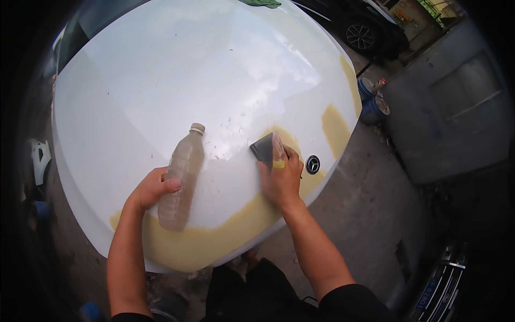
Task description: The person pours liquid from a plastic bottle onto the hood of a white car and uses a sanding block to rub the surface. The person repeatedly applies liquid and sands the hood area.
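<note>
We saw a white car hood [129,102] across the middle of the frame, with a yellowish patch [214,241] along its lower edge. Left of centre, the left hand [154,188] was curled around a cloudy, capped plastic bottle [186,180]. Just right of centre, the right hand [284,174], partly closed, gripped a dark flat block [262,147] at the hood; a round emblem [312,165] lay just beside that hand, to its right.
</note>
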Tool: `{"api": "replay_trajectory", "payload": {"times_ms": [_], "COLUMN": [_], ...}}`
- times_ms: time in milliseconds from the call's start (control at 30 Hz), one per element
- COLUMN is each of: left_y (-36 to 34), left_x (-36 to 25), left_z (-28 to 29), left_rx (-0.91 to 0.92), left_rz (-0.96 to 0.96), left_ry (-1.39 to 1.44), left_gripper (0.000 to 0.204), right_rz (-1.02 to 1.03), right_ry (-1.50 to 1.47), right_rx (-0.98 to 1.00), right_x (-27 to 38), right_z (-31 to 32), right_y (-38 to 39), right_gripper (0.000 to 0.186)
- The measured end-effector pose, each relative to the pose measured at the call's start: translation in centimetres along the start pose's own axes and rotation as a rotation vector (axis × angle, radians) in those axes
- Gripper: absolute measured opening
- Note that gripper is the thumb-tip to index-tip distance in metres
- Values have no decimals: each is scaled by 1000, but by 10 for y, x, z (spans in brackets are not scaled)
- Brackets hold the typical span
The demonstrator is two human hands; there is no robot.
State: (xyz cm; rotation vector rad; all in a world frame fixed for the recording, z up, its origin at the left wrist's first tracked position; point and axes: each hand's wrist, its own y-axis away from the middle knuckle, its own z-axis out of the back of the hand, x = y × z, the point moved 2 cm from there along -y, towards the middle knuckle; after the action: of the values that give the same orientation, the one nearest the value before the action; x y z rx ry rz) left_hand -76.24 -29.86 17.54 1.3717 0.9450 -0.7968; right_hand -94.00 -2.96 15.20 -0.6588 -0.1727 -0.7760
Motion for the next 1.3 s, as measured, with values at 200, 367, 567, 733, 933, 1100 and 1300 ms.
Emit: {"api": "replay_trajectory", "payload": {"times_ms": [200,367,567,733,933,1100,1300], "left_y": [-8,-5,0,-7,-1,-9,-3], "left_x": [-1,2,2,-3,2,-2,4], "left_z": [-1,1,6,0,5,0,5], "left_rx": [29,31,46,59,42,62,30], "left_rz": [-5,18,14,9,14,16,11], "left_ry": [-4,-6,-7,-1,-25,-24,-24], "left_gripper": [79,79,78,78,77,77,80], "right_rz": [-33,-129,26,-71,21,-67,80], "right_ry": [61,84,64,113,54,78,27], "right_rx": [-22,77,11,-31,7,-27,78], "right_x": [-4,-5,14,-5,17,-5,10], "right_z": [3,-4,4,-9,3,-6,4], "right_y": [4,-39,36,-45,42,-42,46], "right_gripper": [82,76,78,82,81,80,80]}}
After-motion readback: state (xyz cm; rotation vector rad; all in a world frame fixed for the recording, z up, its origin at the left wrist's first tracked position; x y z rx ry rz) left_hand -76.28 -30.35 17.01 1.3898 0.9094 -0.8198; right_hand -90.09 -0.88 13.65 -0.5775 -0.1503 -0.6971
